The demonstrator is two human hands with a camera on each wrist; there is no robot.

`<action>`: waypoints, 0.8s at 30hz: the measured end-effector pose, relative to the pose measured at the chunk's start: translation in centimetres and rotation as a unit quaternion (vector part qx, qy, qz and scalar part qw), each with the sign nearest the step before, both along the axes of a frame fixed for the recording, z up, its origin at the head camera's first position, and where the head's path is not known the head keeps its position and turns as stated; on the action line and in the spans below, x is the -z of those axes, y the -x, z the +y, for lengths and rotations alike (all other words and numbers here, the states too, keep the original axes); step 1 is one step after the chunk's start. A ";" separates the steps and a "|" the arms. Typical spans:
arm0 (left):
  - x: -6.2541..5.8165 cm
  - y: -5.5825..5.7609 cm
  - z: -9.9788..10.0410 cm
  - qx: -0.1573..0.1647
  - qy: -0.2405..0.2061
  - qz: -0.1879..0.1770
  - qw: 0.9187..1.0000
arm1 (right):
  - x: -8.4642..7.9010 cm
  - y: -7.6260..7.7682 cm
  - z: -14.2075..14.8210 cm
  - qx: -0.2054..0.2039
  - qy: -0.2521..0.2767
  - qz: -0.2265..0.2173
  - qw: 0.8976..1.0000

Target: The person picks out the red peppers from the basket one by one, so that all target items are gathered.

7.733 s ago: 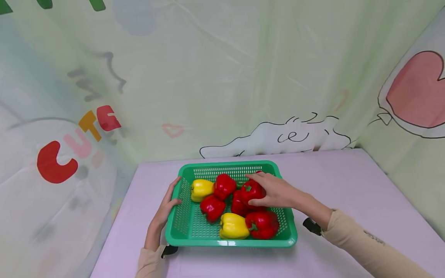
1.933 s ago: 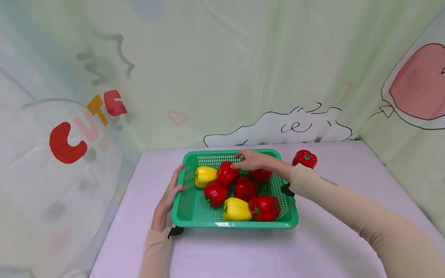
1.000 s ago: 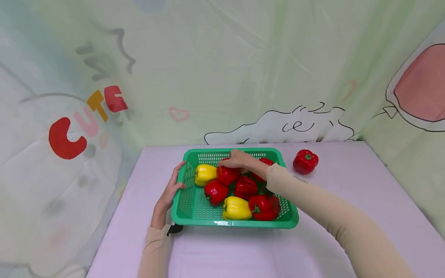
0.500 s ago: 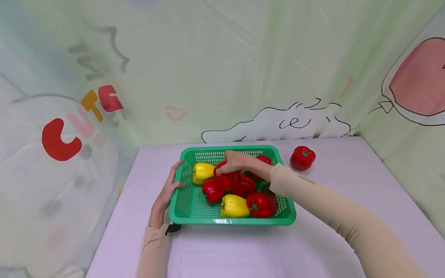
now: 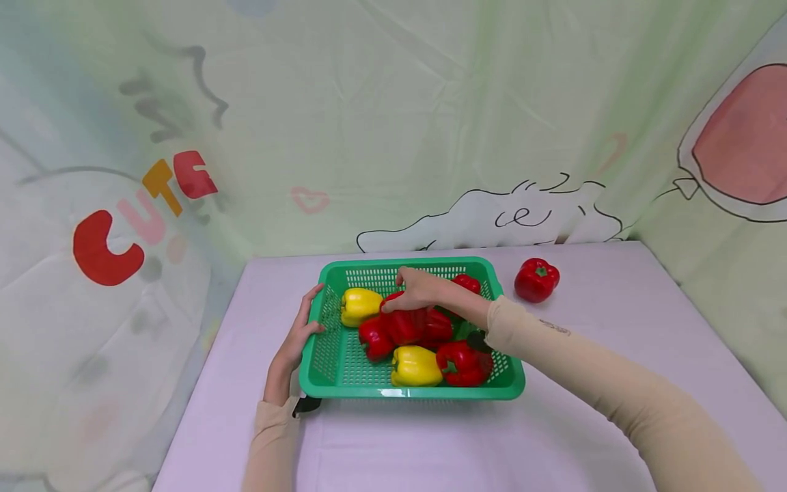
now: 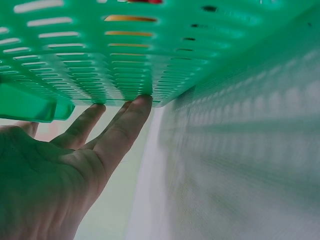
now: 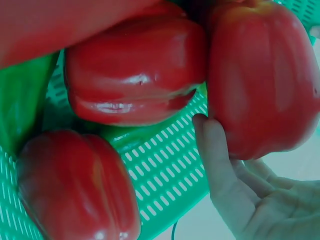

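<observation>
A cloth-draped corner, though whether in a home or a studio cannot be told: pale green fabric (image 5: 381,130) hangs beyond the fingers (image 7: 216,145), with bright cartoon letters (image 5: 92,256) to their left, a pink balloon (image 5: 744,140) to their right, and a lilac-covered surface (image 5: 605,294) below.

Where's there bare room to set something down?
The lilac tabletop is bare in front of the green basket and right of the lone red pepper. Inside, the corner left of the front yellow pepper is free; middle and right are crowded.
</observation>
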State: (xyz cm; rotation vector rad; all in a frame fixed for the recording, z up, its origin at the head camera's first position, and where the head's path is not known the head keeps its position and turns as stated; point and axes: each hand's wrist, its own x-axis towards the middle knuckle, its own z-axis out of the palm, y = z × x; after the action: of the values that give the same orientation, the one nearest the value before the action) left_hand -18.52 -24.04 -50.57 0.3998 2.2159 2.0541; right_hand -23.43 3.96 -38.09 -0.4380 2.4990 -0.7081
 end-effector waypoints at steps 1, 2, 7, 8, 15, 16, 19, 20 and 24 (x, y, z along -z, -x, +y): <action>0.0 0.0 0.0 0.001 -0.001 0.000 1.000 | -0.1 0.0 0.2 -0.001 0.003 -0.003 1.000; 0.0 0.0 0.0 0.002 -0.001 0.001 1.000 | -0.2 0.0 0.3 -0.003 0.006 -0.005 1.000; 0.0 0.0 0.0 -0.003 0.005 -0.001 1.000 | -0.5 0.2 1.3 -0.035 0.034 0.000 0.999; 0.0 0.0 0.0 -0.006 0.007 -0.003 1.000 | -0.5 0.3 1.5 -0.044 0.042 0.003 0.998; 0.3 0.1 0.0 -0.006 0.009 -0.001 1.000 | -0.3 0.3 2.8 -0.084 0.104 0.040 0.990; 0.3 0.1 0.0 -0.005 0.009 0.000 1.000 | -0.3 0.3 3.0 -0.086 0.112 0.046 0.989; 0.3 0.1 0.0 -0.003 0.007 0.000 1.000 | -0.3 0.2 3.6 -0.084 0.131 0.060 0.986; 0.3 0.1 0.0 -0.003 0.006 0.000 1.000 | -0.2 0.2 3.8 -0.082 0.136 0.065 0.985; 0.3 0.1 0.0 -0.005 0.008 -0.001 1.000 | -0.1 0.2 4.7 -0.067 0.153 0.085 0.982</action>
State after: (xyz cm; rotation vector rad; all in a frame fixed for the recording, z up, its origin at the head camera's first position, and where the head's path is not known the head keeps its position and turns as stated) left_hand -18.62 -24.05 -50.90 0.3871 2.2356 2.0391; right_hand -23.64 8.65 -38.02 -0.8002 2.4917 -1.0430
